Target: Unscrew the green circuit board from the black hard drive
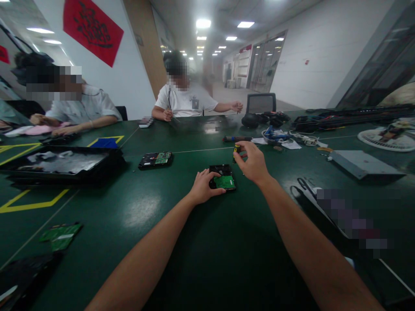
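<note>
A hard drive (222, 169) lies on the green table, its green circuit board (226, 182) facing up. My left hand (207, 186) grips this drive from the left side, thumb along the near edge and fingers over the far part. Just right of the drive, my right hand (252, 160) pinches a small screwdriver with a yellow and black handle (237, 149). The screwdriver points downward, and its tip is too small to make out. Another hard drive (155, 160) with its board showing rests farther left.
Black trays (65, 172) are stacked at the left. A loose green circuit board (61, 235) lies nearer. A grey metal box (366, 164), a cable bundle (277, 134) and a white fan-like part (385, 139) are at the right. Two people (186, 99) sit across the table.
</note>
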`<state>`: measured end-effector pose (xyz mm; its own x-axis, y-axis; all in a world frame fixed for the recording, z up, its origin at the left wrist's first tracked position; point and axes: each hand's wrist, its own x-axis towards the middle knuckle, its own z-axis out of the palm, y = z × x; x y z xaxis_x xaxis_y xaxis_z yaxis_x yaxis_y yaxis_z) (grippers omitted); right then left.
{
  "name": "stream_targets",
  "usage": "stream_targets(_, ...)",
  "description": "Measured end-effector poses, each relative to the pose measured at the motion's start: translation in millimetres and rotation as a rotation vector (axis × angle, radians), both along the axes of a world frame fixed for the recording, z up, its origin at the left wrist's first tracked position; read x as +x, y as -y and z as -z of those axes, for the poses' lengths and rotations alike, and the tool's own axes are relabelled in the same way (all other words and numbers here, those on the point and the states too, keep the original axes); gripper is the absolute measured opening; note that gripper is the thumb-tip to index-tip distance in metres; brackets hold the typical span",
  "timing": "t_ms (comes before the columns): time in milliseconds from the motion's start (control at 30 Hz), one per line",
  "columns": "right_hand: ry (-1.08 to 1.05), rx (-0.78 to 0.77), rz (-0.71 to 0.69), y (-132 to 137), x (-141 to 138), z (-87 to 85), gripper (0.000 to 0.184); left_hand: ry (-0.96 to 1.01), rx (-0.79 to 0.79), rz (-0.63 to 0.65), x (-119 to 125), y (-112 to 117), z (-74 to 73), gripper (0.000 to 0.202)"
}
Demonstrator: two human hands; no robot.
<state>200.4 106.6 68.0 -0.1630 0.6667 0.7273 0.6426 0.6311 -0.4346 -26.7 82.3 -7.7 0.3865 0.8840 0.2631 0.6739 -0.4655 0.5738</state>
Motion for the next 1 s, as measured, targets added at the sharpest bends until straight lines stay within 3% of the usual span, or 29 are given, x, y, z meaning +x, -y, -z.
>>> stream_targets(1000, -0.006, 0.015, 0.015, -1.4, 0.4, 1.8, 0.029, 0.008, -0.004, -0.002, -0.1, -0.7, 1.4, 0.061)
